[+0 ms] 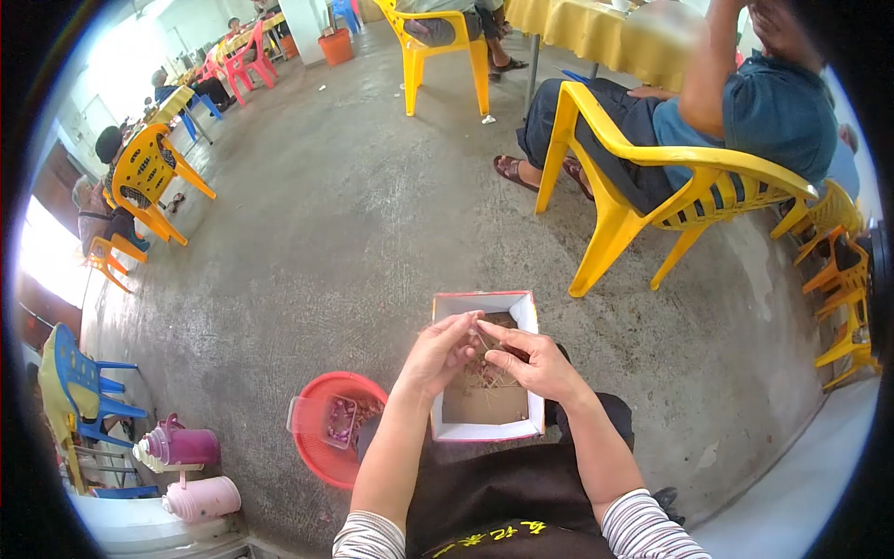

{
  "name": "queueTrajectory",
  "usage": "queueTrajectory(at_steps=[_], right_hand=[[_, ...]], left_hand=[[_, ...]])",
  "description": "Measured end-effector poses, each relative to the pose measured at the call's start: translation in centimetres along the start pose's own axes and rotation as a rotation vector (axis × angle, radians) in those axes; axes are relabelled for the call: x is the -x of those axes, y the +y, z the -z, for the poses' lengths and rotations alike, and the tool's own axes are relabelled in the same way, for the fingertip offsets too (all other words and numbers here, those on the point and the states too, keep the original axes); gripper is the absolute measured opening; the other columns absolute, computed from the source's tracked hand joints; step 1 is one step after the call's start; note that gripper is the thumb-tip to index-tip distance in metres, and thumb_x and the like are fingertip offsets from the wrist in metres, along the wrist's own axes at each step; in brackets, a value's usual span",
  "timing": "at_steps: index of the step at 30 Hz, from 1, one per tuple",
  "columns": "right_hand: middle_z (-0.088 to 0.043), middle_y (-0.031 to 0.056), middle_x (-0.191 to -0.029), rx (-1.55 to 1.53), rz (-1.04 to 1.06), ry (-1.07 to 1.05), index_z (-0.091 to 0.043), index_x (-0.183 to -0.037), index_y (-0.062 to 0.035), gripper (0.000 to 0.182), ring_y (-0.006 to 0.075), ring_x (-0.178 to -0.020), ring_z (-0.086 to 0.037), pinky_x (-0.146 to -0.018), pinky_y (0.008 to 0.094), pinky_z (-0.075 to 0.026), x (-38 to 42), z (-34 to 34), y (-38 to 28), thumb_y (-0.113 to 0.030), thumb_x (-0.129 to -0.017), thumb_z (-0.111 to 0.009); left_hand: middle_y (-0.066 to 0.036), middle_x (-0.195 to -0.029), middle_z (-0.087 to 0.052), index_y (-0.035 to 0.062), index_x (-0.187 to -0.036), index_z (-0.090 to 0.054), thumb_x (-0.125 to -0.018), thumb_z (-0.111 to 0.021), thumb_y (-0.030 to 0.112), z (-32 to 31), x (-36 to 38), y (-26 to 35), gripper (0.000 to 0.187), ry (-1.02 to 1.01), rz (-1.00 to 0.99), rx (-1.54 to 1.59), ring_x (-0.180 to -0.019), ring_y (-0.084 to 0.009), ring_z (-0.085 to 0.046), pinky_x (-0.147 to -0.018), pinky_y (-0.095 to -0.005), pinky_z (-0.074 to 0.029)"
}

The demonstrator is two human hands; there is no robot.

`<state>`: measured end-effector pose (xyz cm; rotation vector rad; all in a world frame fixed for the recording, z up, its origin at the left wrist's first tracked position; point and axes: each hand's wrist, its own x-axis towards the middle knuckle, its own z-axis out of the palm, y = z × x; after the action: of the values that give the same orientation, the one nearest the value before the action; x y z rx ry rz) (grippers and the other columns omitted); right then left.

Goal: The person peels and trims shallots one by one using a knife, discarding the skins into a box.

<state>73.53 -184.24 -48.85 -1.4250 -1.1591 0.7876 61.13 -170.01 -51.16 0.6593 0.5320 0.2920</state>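
Observation:
My left hand (441,355) and my right hand (535,365) meet over a white-walled cardboard box (489,431) on my lap. Their fingertips are pinched close together around a thin pale stem (482,341), whose exact kind is too small to tell. Inside the box lies a loose pile of similar thin stems and dark reddish bits (484,374), partly hidden by my fingers. To the left of my left forearm, a red plastic basket (317,450) carries a clear tub (307,416) with small purple-red pieces (342,421).
Pink and magenta thermos flasks (203,497) lie at lower left, near a blue chair (74,377). A person sits in a yellow chair (605,244) at right, by a table with a yellow cloth (568,30). Other people sit farther off on the grey floor (307,224).

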Motion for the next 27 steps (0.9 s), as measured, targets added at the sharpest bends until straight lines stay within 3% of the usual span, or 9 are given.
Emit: queueTrajectory(at_steps=[5,8,11,13,15,17,20,26,27], right_hand=[[-0.065,0.0157,-0.102,0.26,-0.049,-0.007,-0.058,-0.124,-0.0079,0.038,0.027,-0.094,-0.064,-0.081,0.0316,-0.048,0.2,0.1,-1.3,-0.012,-0.087,-0.063],[-0.063,0.0155,-0.09,0.342,-0.046,0.112,-0.06,-0.122,-0.0121,0.036,0.0285,-0.082,-0.063,-0.071,0.0322,-0.048,0.4,-1.0,-1.3,-0.012,-0.086,-0.063],[-0.066,0.01,-0.09,0.275,0.054,0.162,-0.059,-0.122,-0.0075,0.035,0.0246,-0.079,-0.064,-0.07,0.0324,-0.049,0.1,-1.4,-0.4,-0.012,-0.088,-0.062],[-0.064,0.0042,-0.085,-0.074,0.071,0.19,-0.06,-0.122,-0.0055,0.032,0.0168,-0.071,-0.06,-0.062,0.0301,-0.047,-0.4,-2.1,0.9,-0.014,-0.091,-0.059],[-0.06,-0.0005,-0.08,-0.368,-0.075,0.161,-0.059,-0.123,-0.0048,0.031,0.0103,-0.064,-0.053,-0.056,0.026,-0.044,-0.2,-2.0,1.2,-0.014,-0.093,-0.057],[-0.052,-0.0041,-0.073,-0.607,-0.389,0.071,-0.059,-0.124,-0.0053,0.03,0.0052,-0.058,-0.044,-0.051,0.0201,-0.039,0.2,-0.8,-0.7,-0.013,-0.095,-0.055],[-0.049,-0.0036,-0.073,-0.773,-0.425,0.032,-0.057,-0.127,-0.0087,0.033,0.0033,-0.056,-0.041,-0.049,0.0182,-0.036,0.1,-0.6,-1.0,-0.015,-0.095,-0.054],[-0.054,-0.0028,-0.076,-0.884,-0.477,0.026,-0.057,-0.126,-0.0064,0.034,0.0055,-0.061,-0.047,-0.052,0.0206,-0.037,0.4,-0.9,-0.7,-0.015,-0.093,-0.057],[-0.057,-0.0009,-0.079,-0.567,-0.27,0.068,-0.058,-0.124,-0.0052,0.034,0.0078,-0.065,-0.051,-0.057,0.0228,-0.041,0.2,-1.1,-0.3,-0.014,-0.092,-0.059]], left_hand=[[-0.002,-0.082,-0.063,-0.0023,-0.111,-0.062,-0.091,-0.062,0.021,-0.3,0.2,0.4,0.031,0.015,0.016,-0.08,-0.064,-0.0074,-0.057,-0.056,-0.016,-0.048],[-0.003,-0.082,-0.063,-0.0028,-0.111,-0.062,-0.092,-0.061,0.02,-0.1,0.0,0.2,0.03,0.033,0.021,-0.044,-0.064,-0.0077,-0.057,-0.056,-0.0154,-0.048],[-0.003,-0.083,-0.063,-0.0033,-0.112,-0.061,-0.092,-0.059,0.019,-0.5,0.1,0.3,0.03,0.025,0.017,0.001,-0.067,-0.0078,-0.058,-0.058,-0.0156,-0.05],[-0.002,-0.083,-0.062,-0.0034,-0.114,-0.06,-0.093,-0.059,0.019,-0.4,0.1,0.4,0.03,-0.007,0.003,0.011,-0.068,-0.0078,-0.058,-0.06,-0.016,-0.05],[-0.002,-0.082,-0.062,-0.0035,-0.115,-0.059,-0.093,-0.058,0.018,-0.4,0.2,0.6,0.031,-0.021,-0.004,0.017,-0.07,-0.008,-0.058,-0.061,-0.0165,-0.05],[-0.002,-0.082,-0.061,-0.0036,-0.116,-0.058,-0.093,-0.058,0.018,-0.7,0.5,0.8,0.032,-0.014,-0.005,0.02,-0.071,-0.0083,-0.058,-0.063,-0.017,-0.05],[-0.002,-0.082,-0.061,-0.0039,-0.116,-0.059,-0.093,-0.058,0.018,-0.4,0.6,0.9,0.032,-0.058,-0.027,-0.009,-0.071,-0.0089,-0.058,-0.063,-0.0175,-0.05],[-0.003,-0.082,-0.061,-0.0041,-0.116,-0.059,-0.093,-0.058,0.018,-0.4,0.9,1.0,0.032,-0.061,-0.024,-0.011,-0.069,-0.0092,-0.058,-0.062,-0.0179,-0.05],[-0.003,-0.083,-0.062,-0.0035,-0.116,-0.058,-0.093,-0.058,0.019,-0.2,0.8,0.9,0.032,-0.055,-0.022,-0.03,-0.069,-0.0093,-0.058,-0.061,-0.0183,-0.051]])
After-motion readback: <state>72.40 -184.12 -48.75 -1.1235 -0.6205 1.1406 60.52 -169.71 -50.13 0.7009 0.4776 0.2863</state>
